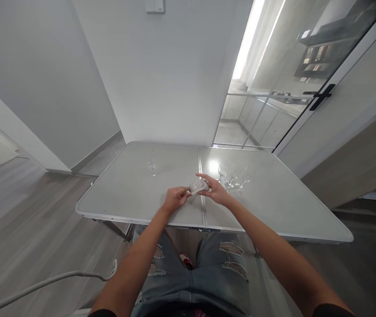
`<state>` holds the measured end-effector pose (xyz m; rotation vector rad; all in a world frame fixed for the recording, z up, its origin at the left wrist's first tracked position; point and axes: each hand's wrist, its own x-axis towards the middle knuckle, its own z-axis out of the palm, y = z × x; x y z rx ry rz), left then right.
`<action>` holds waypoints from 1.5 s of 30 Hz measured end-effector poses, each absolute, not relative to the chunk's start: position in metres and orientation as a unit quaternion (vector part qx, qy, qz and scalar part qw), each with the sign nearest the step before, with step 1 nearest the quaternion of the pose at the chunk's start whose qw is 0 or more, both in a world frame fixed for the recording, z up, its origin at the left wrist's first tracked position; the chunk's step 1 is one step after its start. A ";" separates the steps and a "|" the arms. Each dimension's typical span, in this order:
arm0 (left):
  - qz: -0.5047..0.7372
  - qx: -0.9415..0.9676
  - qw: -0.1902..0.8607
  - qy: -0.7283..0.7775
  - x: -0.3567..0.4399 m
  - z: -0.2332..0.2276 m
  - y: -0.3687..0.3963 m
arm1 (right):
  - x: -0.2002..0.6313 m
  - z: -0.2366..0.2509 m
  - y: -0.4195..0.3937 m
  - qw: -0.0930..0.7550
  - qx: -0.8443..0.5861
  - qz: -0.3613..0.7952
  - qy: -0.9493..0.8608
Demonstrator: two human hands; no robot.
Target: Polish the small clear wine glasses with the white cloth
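My left hand (175, 199) pinches the stem end of a clear wine glass (191, 190) lying sideways over the middle seam of a grey folding table (125, 198). My right hand (216, 190) wraps a white cloth (198, 186) around the bowl of that glass. A single upright wine glass (152, 167) stands to the left at the back. A cluster of several clear wine glasses (233, 177) stands just right of my right hand.
The table edge runs close to my knees in torn jeans (208, 273). A white cable (42, 284) lies on the wood floor at the left. A glass sliding door (290, 79) with a black handle is behind the table at the right; a white wall is behind the middle.
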<state>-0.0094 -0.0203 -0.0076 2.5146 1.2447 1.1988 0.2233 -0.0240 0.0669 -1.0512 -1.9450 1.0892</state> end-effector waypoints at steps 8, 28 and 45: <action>0.321 0.875 -0.049 0.359 -0.002 -0.007 -0.023 | 0.209 0.066 -0.023 0.346 -0.612 0.516 -0.490; 0.470 0.783 0.154 0.376 -0.006 -0.005 -0.020 | 0.245 0.060 -0.009 0.168 -0.279 0.050 -0.944; 0.494 0.736 0.214 0.410 -0.008 0.004 -0.021 | 0.210 0.030 -0.028 0.496 -0.408 0.217 -0.735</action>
